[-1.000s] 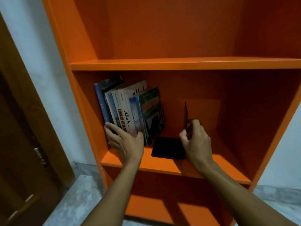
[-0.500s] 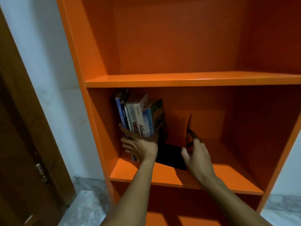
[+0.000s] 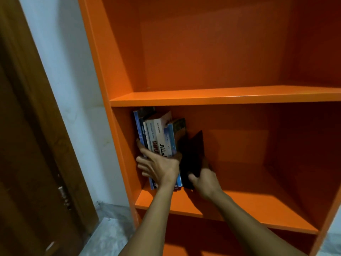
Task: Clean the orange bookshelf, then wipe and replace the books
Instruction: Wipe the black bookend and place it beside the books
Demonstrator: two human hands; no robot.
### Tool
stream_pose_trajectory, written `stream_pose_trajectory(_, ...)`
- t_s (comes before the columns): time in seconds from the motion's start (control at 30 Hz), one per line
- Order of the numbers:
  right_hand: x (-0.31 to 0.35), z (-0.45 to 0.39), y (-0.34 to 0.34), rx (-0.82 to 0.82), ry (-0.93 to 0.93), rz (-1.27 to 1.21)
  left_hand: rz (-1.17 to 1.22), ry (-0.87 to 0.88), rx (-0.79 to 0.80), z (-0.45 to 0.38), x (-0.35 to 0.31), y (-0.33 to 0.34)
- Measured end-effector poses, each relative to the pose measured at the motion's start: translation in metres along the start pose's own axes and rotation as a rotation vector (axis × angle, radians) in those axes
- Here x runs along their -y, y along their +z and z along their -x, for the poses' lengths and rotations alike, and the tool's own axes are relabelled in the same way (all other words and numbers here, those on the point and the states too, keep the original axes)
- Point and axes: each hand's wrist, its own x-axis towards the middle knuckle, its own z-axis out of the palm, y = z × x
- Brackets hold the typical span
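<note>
Since the earlier frame, our right hand (image 3: pixel 203 179) has slid the black bookend (image 3: pixel 193 156) against the books (image 3: pixel 160 137); its fingers pinch the bookend base; our left hand (image 3: pixel 158 166), fingers spread, presses the book spines; the books stand at 9 o'clock on the orange bookshelf (image 3: pixel 239 204).

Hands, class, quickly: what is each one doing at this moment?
Left hand: open, fingers spread, pressing against the row of books.
Right hand: grips the black bookend beside the books.
</note>
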Motion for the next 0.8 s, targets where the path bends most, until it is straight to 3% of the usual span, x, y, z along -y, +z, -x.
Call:
stream_pose_trajectory(0.2, -0.009, -0.014, -0.001, 0.117, 0.051, 0.118, 0.064, 0.068, -0.031, 0.014, 0.012, -0.002)
stream_pose_trajectory(0.47, -0.011, -0.014, 0.005, 0.104, -0.008, 0.043, -0.140, 0.112, 0.067, 0.029, 0.038, -0.004)
stream_pose_trajectory(0.67, 0.006, -0.028, 0.017, 0.234, 0.061, 0.105, -0.103, 0.064, 0.099, 0.005, 0.025, -0.001)
stream_pose_trajectory(0.8, 0.010, -0.028, 0.011, 0.336, 0.012, 0.183, -0.139, 0.101, 0.098, 0.006, 0.034, -0.005)
